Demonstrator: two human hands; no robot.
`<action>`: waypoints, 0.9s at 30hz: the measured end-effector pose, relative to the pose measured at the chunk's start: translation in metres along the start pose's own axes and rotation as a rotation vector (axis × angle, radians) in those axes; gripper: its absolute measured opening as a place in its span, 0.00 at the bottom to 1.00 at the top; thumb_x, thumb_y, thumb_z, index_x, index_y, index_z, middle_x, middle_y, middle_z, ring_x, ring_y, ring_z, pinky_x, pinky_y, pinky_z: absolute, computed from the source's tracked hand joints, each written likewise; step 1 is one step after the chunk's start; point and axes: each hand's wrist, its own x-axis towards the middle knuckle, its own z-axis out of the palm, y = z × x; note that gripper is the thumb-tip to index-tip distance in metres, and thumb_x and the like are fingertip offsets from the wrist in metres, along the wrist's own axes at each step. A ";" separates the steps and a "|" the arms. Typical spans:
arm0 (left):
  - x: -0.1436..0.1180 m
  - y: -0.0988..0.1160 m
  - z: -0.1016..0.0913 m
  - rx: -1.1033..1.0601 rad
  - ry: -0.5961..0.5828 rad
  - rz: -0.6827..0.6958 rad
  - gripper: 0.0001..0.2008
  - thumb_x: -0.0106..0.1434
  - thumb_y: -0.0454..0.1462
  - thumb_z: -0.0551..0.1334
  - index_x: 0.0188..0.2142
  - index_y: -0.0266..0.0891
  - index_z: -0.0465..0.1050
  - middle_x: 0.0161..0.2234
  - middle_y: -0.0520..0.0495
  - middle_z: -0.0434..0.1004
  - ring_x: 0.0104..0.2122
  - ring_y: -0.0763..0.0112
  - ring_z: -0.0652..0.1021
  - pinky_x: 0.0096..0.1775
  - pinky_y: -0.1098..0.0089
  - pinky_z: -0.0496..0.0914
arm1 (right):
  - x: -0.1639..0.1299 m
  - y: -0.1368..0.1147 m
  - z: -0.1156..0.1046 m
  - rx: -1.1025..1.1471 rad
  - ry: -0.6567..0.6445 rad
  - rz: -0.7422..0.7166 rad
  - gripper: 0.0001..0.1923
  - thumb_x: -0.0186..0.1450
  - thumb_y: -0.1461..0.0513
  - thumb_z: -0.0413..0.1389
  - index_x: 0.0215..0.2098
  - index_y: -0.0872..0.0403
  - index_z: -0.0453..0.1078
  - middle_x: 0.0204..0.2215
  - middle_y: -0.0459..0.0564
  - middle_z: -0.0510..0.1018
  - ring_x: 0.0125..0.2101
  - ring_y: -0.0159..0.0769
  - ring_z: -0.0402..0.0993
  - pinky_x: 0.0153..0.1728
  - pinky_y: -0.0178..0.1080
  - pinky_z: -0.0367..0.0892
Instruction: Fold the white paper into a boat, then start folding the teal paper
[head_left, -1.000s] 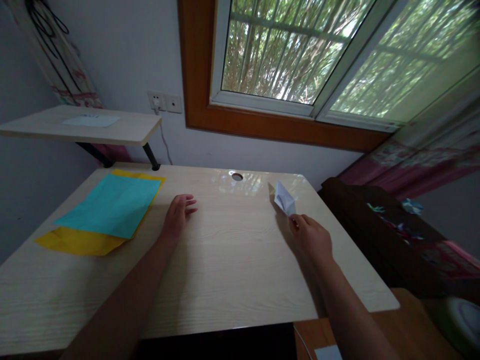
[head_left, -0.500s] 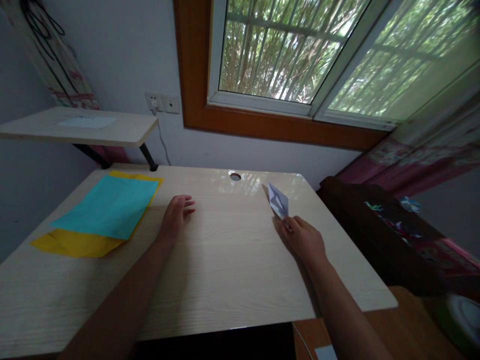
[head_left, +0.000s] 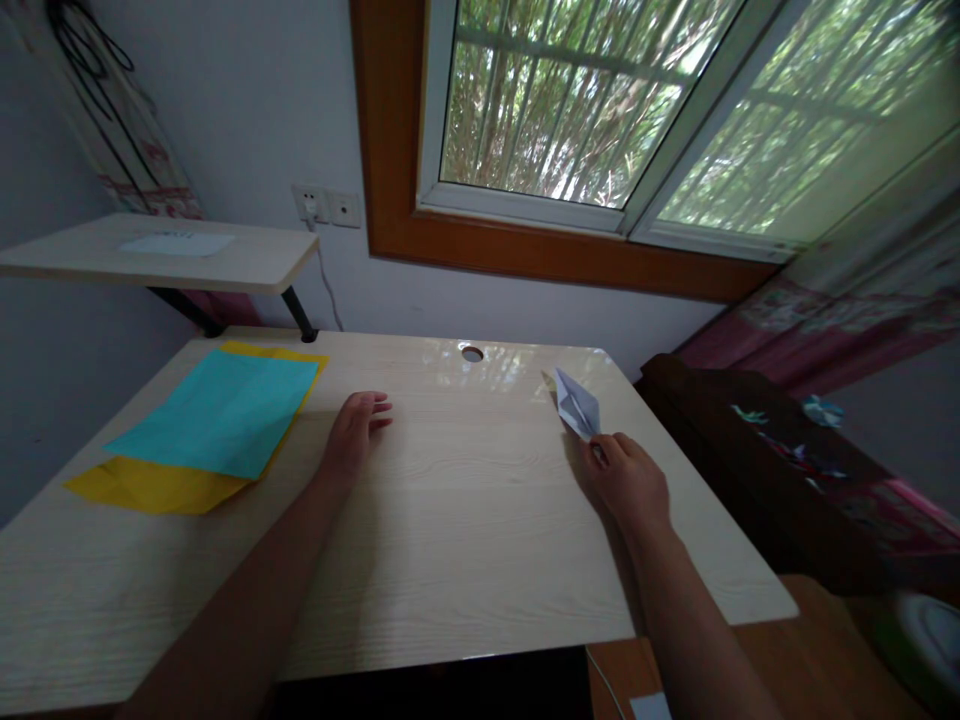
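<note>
At the right of the desk, my right hand [head_left: 628,478] pinches the near end of a folded white paper [head_left: 578,403]. The paper has a pointed, creased shape like a paper plane, and it slants up and away from my fingers. Its shadow falls on the desktop beside it. My left hand [head_left: 355,430] rests on the desk, left of the middle, with fingers apart and nothing in them. Left of that hand, a turquoise sheet [head_left: 225,412] lies over yellow sheets [head_left: 165,488].
The pale wooden desk [head_left: 450,540] has a round cable hole [head_left: 472,354] near its back edge. A raised shelf [head_left: 255,262] stands at the back left with a paper [head_left: 177,244] on it. Beyond the right edge is a dark brown piece of furniture [head_left: 712,440] with small coloured items.
My right hand has shifted a little to the right with the folded paper. The left hand has stayed in place.
</note>
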 end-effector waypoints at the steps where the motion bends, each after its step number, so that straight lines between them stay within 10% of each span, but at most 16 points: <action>1: 0.000 0.000 0.000 0.001 0.005 -0.003 0.22 0.66 0.55 0.57 0.41 0.38 0.73 0.47 0.40 0.75 0.46 0.62 0.79 0.42 0.64 0.77 | 0.000 0.001 0.000 0.000 0.017 -0.006 0.15 0.71 0.53 0.53 0.36 0.55 0.75 0.30 0.52 0.77 0.31 0.38 0.72 0.30 0.37 0.57; 15: -0.002 -0.001 -0.001 0.049 -0.004 0.013 0.21 0.66 0.54 0.58 0.42 0.40 0.75 0.47 0.41 0.77 0.46 0.61 0.79 0.41 0.65 0.76 | 0.020 -0.007 -0.004 0.064 0.094 -0.153 0.11 0.70 0.59 0.53 0.44 0.54 0.76 0.39 0.56 0.77 0.41 0.44 0.68 0.46 0.45 0.66; 27: 0.000 -0.004 -0.001 0.069 -0.021 0.015 0.20 0.67 0.53 0.58 0.41 0.39 0.76 0.45 0.41 0.77 0.47 0.61 0.78 0.43 0.63 0.77 | 0.048 -0.026 0.004 -0.095 -0.111 -0.106 0.18 0.73 0.54 0.48 0.47 0.51 0.78 0.51 0.59 0.78 0.63 0.61 0.56 0.61 0.66 0.44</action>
